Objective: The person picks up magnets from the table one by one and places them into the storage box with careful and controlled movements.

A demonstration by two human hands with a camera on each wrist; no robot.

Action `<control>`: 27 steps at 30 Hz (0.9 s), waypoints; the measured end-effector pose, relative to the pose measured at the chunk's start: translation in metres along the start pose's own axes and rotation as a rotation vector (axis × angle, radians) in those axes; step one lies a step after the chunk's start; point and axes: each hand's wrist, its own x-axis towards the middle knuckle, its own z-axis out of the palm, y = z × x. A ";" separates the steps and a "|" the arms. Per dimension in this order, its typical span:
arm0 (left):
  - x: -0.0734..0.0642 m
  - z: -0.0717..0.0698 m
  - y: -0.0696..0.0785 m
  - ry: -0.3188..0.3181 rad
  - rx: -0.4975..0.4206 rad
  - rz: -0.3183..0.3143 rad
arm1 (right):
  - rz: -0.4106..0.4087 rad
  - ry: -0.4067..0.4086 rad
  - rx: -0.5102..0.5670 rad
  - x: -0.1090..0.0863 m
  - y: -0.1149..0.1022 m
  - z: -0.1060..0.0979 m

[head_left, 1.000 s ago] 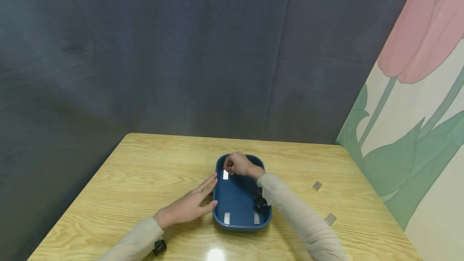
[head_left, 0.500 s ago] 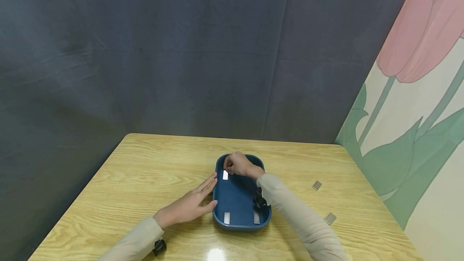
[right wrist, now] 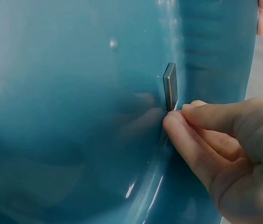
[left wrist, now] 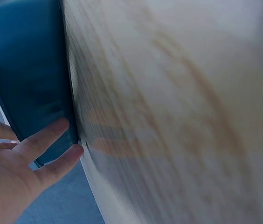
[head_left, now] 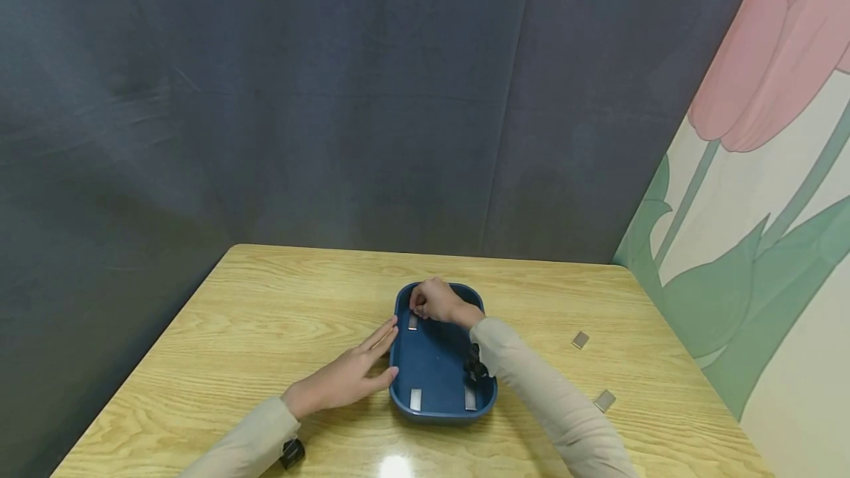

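Observation:
A blue rectangular tub (head_left: 434, 360) with rounded corners stands on the wooden table. My right hand (head_left: 440, 301) reaches into its far left part. Between thumb and fingertips it pinches one end of a small flat metal block (right wrist: 170, 86), close to the tub's floor and side wall. My left hand (head_left: 345, 377) has its fingers spread against the tub's left outer side; in the left wrist view those fingers (left wrist: 52, 135) lie along the outer wall. Two more metal blocks rest in the near corners, one at left (head_left: 415, 399) and one block at right (head_left: 470, 398).
On the table to the right of the tub lie two more small metal blocks, one farther block (head_left: 581, 340) and one nearer block (head_left: 605, 400). A dark curtain (head_left: 372, 109) hangs behind the table, and a wall with a painted tulip (head_left: 764, 65) rises at right.
The block in my right hand has tilted slightly, its bright face turning dark. Both hands and the tub stay in place.

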 end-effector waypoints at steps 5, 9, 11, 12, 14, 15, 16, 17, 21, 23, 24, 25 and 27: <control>0.000 0.000 0.000 -0.002 0.002 -0.003 | -0.008 -0.004 -0.021 -0.001 -0.001 -0.002; 0.000 0.000 0.000 0.000 0.001 -0.004 | -0.020 -0.014 -0.077 0.000 -0.001 -0.004; 0.000 0.000 0.000 0.000 -0.004 -0.003 | -0.018 -0.027 -0.102 0.000 -0.002 -0.004; 0.000 0.000 0.000 0.000 -0.006 -0.001 | -0.016 -0.036 -0.109 -0.001 -0.002 -0.005; 0.000 0.001 0.000 -0.003 -0.008 -0.001 | -0.018 -0.053 -0.118 -0.001 -0.003 -0.006; 0.000 0.000 0.000 -0.004 -0.007 -0.002 | -0.019 -0.062 -0.125 -0.001 -0.003 -0.007; 0.000 0.000 0.000 -0.004 -0.005 -0.002 | -0.018 -0.071 -0.130 -0.001 -0.004 -0.007; 0.000 0.000 0.000 -0.004 -0.004 -0.003 | -0.018 -0.076 -0.133 0.000 -0.004 -0.008; 0.001 -0.001 0.000 0.002 -0.006 -0.002 | -0.016 -0.091 -0.147 0.001 -0.006 -0.011; 0.001 -0.001 0.000 0.001 -0.008 0.000 | -0.014 -0.099 -0.152 0.001 -0.006 -0.011; 0.001 -0.001 0.000 0.000 -0.009 0.000 | -0.014 -0.104 -0.156 0.000 -0.006 -0.011; 0.000 -0.001 0.000 0.000 -0.007 0.001 | -0.015 -0.108 -0.157 0.000 -0.006 -0.011; 0.000 0.000 -0.001 0.000 -0.004 -0.001 | -0.014 -0.114 -0.167 -0.001 -0.006 -0.011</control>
